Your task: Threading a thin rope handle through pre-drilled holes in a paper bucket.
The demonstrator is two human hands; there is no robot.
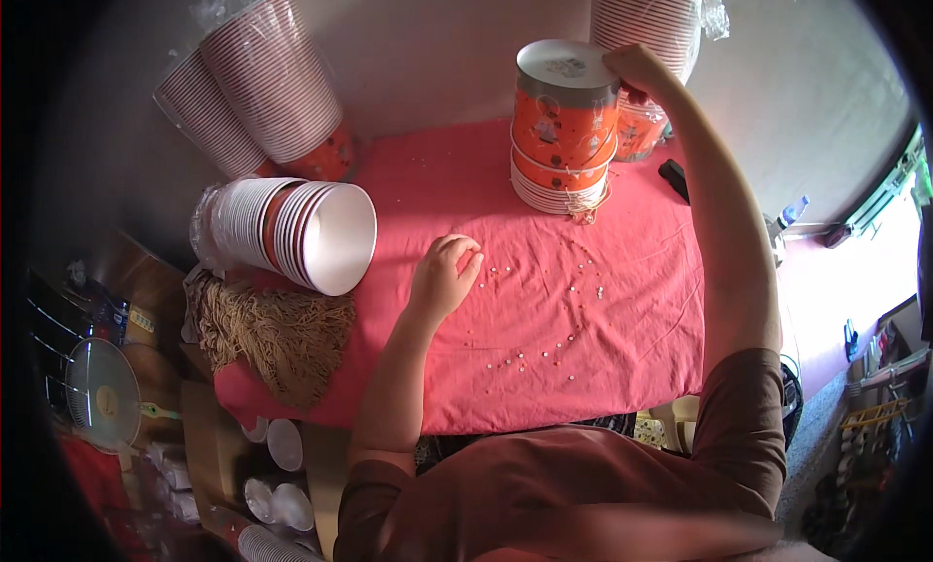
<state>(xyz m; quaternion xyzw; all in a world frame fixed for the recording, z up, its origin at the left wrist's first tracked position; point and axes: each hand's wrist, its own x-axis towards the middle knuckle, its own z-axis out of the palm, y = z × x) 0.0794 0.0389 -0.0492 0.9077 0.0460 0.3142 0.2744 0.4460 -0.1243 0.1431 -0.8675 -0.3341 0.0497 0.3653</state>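
Observation:
My right hand grips the top edge of an orange paper bucket with a grey band and white base. This bucket sits upside down at the top of a stack of similar buckets at the table's far right. Brown cord hangs by the stack's lower rims. Over the middle of the table is my left hand, its fingers loosely curled and the thumb apart, with nothing visible in it. Left of it, a nested row of white-lined paper buckets lies on its side, partly in clear plastic.
Small white and red bits are scattered over the pink tablecloth. A bundle of brown cords drapes over the left edge. Wrapped bucket stacks lean at back left; another stack stands behind my right hand. A fan is at left.

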